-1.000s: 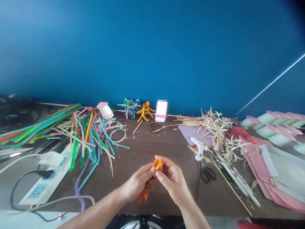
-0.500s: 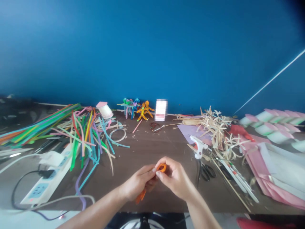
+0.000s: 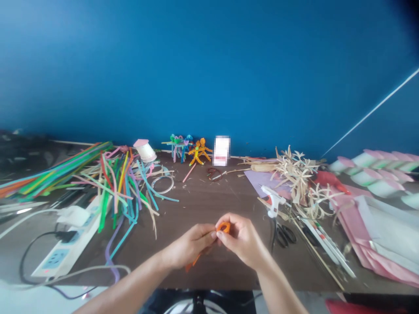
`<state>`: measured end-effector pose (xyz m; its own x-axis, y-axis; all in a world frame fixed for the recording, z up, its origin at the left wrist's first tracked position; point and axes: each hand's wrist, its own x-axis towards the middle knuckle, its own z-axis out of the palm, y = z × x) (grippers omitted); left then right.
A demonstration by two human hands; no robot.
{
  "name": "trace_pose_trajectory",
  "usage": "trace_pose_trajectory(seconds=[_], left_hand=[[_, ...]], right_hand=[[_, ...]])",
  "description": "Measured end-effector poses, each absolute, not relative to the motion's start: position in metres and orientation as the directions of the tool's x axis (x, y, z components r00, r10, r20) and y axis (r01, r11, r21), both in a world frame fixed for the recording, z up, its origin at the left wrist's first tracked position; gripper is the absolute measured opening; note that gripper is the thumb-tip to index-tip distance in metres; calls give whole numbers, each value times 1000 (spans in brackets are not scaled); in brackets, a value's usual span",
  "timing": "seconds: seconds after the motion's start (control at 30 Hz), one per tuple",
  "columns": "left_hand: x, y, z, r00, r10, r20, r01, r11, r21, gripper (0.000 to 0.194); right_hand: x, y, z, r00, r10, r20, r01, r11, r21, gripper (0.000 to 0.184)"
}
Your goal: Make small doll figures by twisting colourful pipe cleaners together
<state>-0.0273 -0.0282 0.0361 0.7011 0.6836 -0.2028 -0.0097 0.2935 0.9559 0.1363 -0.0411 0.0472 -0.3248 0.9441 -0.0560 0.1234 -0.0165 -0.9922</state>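
Both of my hands meet over the front middle of the dark table, closed on an orange pipe cleaner (image 3: 224, 226). My right hand (image 3: 240, 239) pinches its small looped end between thumb and fingers. My left hand (image 3: 190, 245) grips it beside the loop, thumb against the fingers. Loose orange ends hang below the left hand. Part of the piece is hidden by the fingers. Small orange pipe cleaner figures (image 3: 199, 151) stand at the back, near blue, green and purple ones (image 3: 179, 146).
Colourful pipe cleaners (image 3: 121, 183) lie in a heap at left, by a power strip (image 3: 67, 248) with cables. On the right are a glue gun (image 3: 273, 201), black-handled scissors (image 3: 285, 235), dried-leaf flowers (image 3: 296, 174) and pink paper (image 3: 352, 226). A blue wall (image 3: 209, 69) rises behind.
My hands have shifted slightly right with the orange loop. The loose orange ends sit a little higher and show less below my left hand.
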Motion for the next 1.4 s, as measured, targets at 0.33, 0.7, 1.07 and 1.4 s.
trace_pose_trajectory(seconds=[0.33,0.7,1.07,1.4], left_hand=[[-22,-28,22,632,746,-208,-339,507,792,25],[-34,-23,25,660,707,-254,-195,488,851,27],[-32,-22,28,646,667,-371,48,449,892,34],[-32,-19,23,619,716,-324,213,244,946,38]], right_hand=[[135,-37,37,-300,954,17,-18,12,-1000,27],[135,-39,46,-398,917,-9,-73,-42,-996,14],[140,-43,59,-410,912,8,368,174,-913,14],[137,-43,68,-426,896,122,683,407,-606,15]])
